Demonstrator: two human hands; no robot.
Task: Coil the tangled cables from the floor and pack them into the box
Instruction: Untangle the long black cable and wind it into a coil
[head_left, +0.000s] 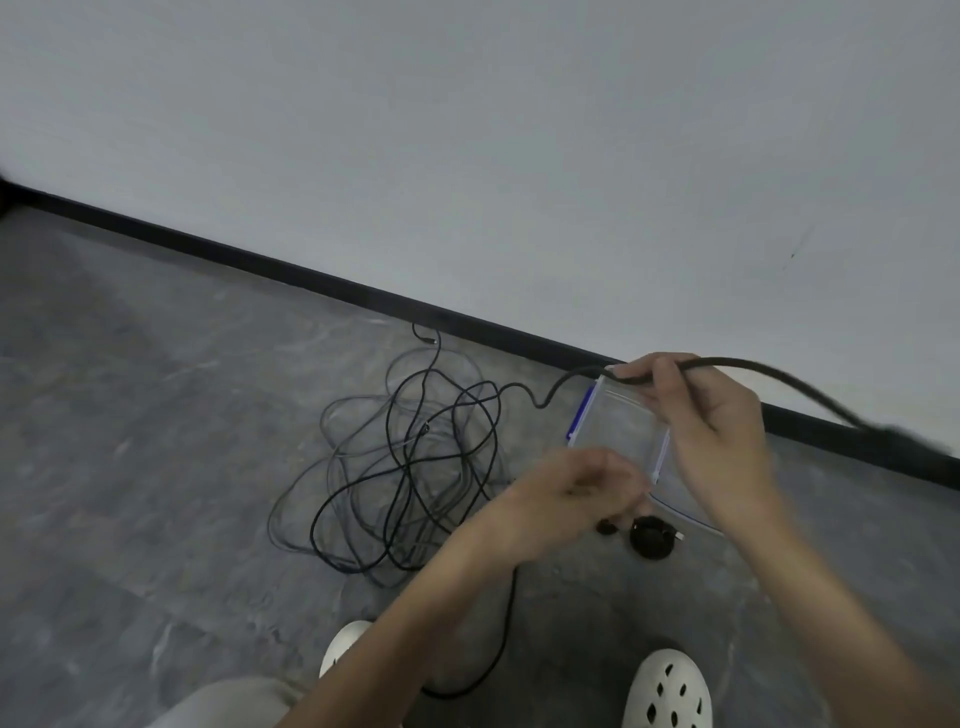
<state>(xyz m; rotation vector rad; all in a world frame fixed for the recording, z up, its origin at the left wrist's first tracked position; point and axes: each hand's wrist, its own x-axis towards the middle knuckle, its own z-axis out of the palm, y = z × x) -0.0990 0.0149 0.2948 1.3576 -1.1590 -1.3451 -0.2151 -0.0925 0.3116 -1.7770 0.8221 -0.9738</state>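
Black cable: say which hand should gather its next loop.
Left. The right hand grips the black cable; the left hand sits nearer the tangle, though blur hides its grip.

left hand (576, 488): forearm extended, fingers curled, blurred, grip unclear | right hand (701, 415): raised higher, fingers pinching black cable (795, 378)

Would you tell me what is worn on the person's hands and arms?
Nothing shows: left hand and right hand are ungloved, with no rings visible, though the left is blurred. Both forearms are bare: no sleeve, watch or band.
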